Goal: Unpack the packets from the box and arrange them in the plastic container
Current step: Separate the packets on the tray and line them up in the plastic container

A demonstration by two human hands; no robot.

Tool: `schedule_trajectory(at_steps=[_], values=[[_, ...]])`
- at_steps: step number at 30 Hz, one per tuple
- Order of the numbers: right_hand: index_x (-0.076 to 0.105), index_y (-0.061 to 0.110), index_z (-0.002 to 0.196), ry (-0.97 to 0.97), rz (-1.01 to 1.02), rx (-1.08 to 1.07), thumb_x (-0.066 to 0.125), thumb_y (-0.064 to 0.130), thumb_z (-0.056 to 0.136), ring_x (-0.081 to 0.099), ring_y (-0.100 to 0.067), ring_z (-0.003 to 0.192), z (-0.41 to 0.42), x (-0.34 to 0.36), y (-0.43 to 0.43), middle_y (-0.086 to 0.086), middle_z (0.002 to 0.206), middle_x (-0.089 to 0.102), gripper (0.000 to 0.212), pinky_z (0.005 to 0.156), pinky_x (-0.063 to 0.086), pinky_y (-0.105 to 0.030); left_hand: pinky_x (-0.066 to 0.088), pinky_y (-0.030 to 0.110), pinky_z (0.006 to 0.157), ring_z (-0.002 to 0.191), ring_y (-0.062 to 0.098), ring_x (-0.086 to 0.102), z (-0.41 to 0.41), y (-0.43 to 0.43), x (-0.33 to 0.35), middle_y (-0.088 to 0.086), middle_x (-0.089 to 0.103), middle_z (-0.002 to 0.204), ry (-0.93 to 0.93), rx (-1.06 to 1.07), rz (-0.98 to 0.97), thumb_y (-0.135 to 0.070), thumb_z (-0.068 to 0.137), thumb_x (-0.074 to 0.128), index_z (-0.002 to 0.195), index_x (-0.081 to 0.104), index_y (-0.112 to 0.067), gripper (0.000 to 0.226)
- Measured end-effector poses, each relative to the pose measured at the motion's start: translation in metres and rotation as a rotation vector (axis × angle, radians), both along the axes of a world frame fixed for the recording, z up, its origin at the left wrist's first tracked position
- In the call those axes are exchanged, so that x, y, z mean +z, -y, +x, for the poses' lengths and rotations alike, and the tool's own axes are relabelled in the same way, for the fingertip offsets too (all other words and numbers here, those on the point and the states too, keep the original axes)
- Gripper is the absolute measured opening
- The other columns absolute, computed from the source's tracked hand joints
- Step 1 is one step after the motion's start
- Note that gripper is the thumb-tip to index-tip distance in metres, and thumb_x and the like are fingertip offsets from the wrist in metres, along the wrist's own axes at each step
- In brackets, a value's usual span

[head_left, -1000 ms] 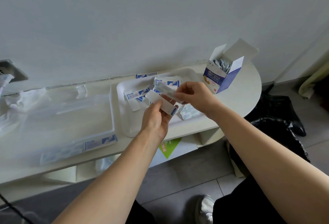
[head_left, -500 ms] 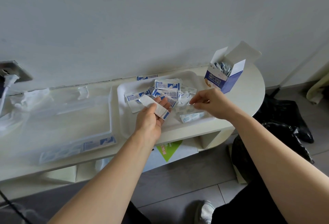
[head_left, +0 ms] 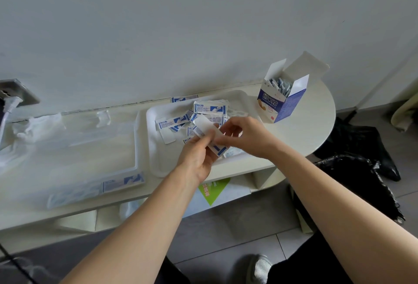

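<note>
An open blue and white box [head_left: 281,99] stands at the table's right end with more packets inside. Several white and blue packets [head_left: 209,108] lie loose on a white tray [head_left: 156,159]. My left hand [head_left: 199,155] grips a small stack of packets [head_left: 207,129] above the tray's front part. My right hand [head_left: 245,135] meets it from the right and pinches the same stack. A clear plastic container [head_left: 126,179] lies to the left, with packets lined along its front edge.
A crumpled clear bag [head_left: 34,125] sits at the far left near a wall socket and plug [head_left: 11,100]. The table's shelf below holds a green and white packet [head_left: 213,190]. Black bags [head_left: 359,170] lie on the floor to the right.
My right hand came back from the tray to the stack in my left hand. The left hand with the stack rose slightly and turned toward it.
</note>
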State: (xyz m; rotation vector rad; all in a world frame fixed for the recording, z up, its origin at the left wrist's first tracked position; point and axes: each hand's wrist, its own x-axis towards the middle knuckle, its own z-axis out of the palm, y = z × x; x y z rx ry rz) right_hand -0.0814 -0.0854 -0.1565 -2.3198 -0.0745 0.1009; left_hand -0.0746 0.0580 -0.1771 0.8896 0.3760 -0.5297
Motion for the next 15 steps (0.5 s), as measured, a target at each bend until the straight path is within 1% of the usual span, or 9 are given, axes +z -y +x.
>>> schedule_trajectory(at_steps=[2, 4, 5, 7, 8, 10, 12, 13, 15], values=[[0.068, 0.011, 0.081, -0.011, -0.013, -0.024, 0.078, 0.028, 0.076, 0.052, -0.006, 0.06, 0.002, -0.004, -0.005, -0.001, 0.074, 0.067, 0.02, 0.056, 0.041, -0.017, 0.06, 0.032, 0.068, 0.068, 0.018, 0.071, -0.001, 0.002, 0.001, 0.01, 0.073, 0.079, 0.002, -0.035, -0.01, -0.011, 0.099, 0.046, 0.096, 0.065, -0.004, 0.02], [0.069, 0.01, 0.079, -0.025, 0.068, -0.095, 0.079, 0.019, 0.074, 0.054, 0.0, 0.054, 0.005, -0.005, -0.005, -0.001, 0.07, 0.067, 0.014, 0.053, 0.04, -0.011, 0.059, 0.035, 0.071, 0.07, 0.021, 0.07, -0.001, 0.0, 0.002, 0.013, 0.072, 0.081, -0.01, -0.035, -0.001, -0.012, 0.099, 0.047, 0.098, 0.064, -0.001, 0.02], [0.07, 0.011, 0.082, -0.032, 0.114, -0.121, 0.079, 0.016, 0.074, 0.057, -0.001, 0.055, 0.007, -0.006, -0.004, -0.001, 0.071, 0.07, 0.013, 0.055, 0.043, -0.013, 0.06, 0.036, 0.071, 0.07, 0.022, 0.069, -0.001, -0.002, 0.002, 0.014, 0.071, 0.081, -0.014, -0.028, 0.001, -0.012, 0.098, 0.047, 0.099, 0.063, 0.0, 0.019], [0.068, 0.013, 0.087, -0.01, 0.15, -0.161, 0.077, 0.017, 0.075, 0.064, -0.008, 0.058, 0.007, -0.007, -0.003, 0.0, 0.071, 0.072, 0.015, 0.057, 0.048, -0.024, 0.061, 0.036, 0.07, 0.072, 0.022, 0.07, 0.0, -0.006, 0.002, 0.015, 0.071, 0.084, -0.012, -0.015, -0.006, -0.012, 0.098, 0.048, 0.102, 0.063, -0.001, 0.018], [0.067, 0.015, 0.087, 0.038, 0.119, -0.187, 0.077, 0.018, 0.075, 0.065, -0.011, 0.06, 0.008, -0.008, -0.002, 0.003, 0.069, 0.071, 0.016, 0.057, 0.05, -0.026, 0.061, 0.036, 0.071, 0.076, 0.023, 0.07, 0.001, -0.008, 0.002, 0.015, 0.071, 0.088, -0.008, -0.011, -0.016, -0.012, 0.098, 0.048, 0.103, 0.064, -0.002, 0.019], [0.064, 0.017, 0.083, 0.194, 0.01, -0.236, 0.075, 0.016, 0.075, 0.06, -0.007, 0.059, 0.009, -0.007, -0.003, 0.011, 0.069, 0.065, 0.014, 0.057, 0.049, -0.022, 0.059, 0.038, 0.076, 0.086, 0.024, 0.07, 0.001, -0.011, 0.002, 0.016, 0.071, 0.098, 0.002, -0.003, -0.037, -0.014, 0.1, 0.046, 0.107, 0.064, -0.003, 0.022], [0.064, 0.015, 0.081, 0.35, -0.079, -0.222, 0.073, 0.008, 0.073, 0.053, -0.007, 0.059, 0.008, -0.003, -0.009, 0.01, 0.07, 0.06, 0.014, 0.057, 0.047, -0.023, 0.058, 0.04, 0.08, 0.093, 0.025, 0.069, 0.002, -0.011, 0.003, 0.016, 0.07, 0.105, 0.007, 0.008, -0.048, -0.015, 0.1, 0.046, 0.111, 0.063, -0.004, 0.023], [0.064, 0.014, 0.08, 0.413, -0.112, -0.181, 0.071, 0.006, 0.072, 0.051, -0.009, 0.059, 0.008, -0.003, -0.014, 0.007, 0.073, 0.059, 0.014, 0.057, 0.046, -0.026, 0.058, 0.038, 0.079, 0.091, 0.023, 0.069, 0.002, -0.011, 0.004, 0.015, 0.07, 0.104, 0.013, 0.009, -0.056, -0.014, 0.099, 0.047, 0.111, 0.062, -0.005, 0.022], [0.063, 0.012, 0.081, 0.483, -0.186, -0.077, 0.07, 0.003, 0.07, 0.05, -0.014, 0.06, 0.004, -0.004, -0.026, 0.0, 0.08, 0.056, 0.016, 0.056, 0.045, -0.03, 0.057, 0.032, 0.076, 0.084, 0.019, 0.066, 0.001, -0.011, 0.007, 0.011, 0.07, 0.093, 0.037, -0.005, -0.072, -0.012, 0.097, 0.049, 0.105, 0.064, -0.008, 0.017]])
